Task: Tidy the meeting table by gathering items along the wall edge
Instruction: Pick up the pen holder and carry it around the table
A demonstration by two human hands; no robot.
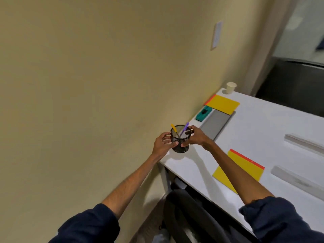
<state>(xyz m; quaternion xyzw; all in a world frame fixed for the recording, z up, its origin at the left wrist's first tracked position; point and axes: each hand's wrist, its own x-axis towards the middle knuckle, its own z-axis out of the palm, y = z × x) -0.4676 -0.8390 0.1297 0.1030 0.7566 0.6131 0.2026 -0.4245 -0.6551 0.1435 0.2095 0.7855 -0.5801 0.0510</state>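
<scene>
Both hands closed around the black mesh pen cup (180,142) at the near corner of the white surface (263,130), close to the wall (87,76). The left hand (162,144) wrapped its side from the wall edge, and the right hand (195,137) pressed the opposite side — each grip pinching the cup. Whether its base touched the surface could not be told. A yellow pen (174,129) and a purple pen (185,128) stood tilted inside. Farther along the wall lay a teal eraser (203,113), a grey folder (216,123), a yellow notepad (223,104) overlapping the folder's far end, and a paper cup (231,88). A second yellow pad (245,165) lay under the right forearm — well apart from the wall.
</scene>
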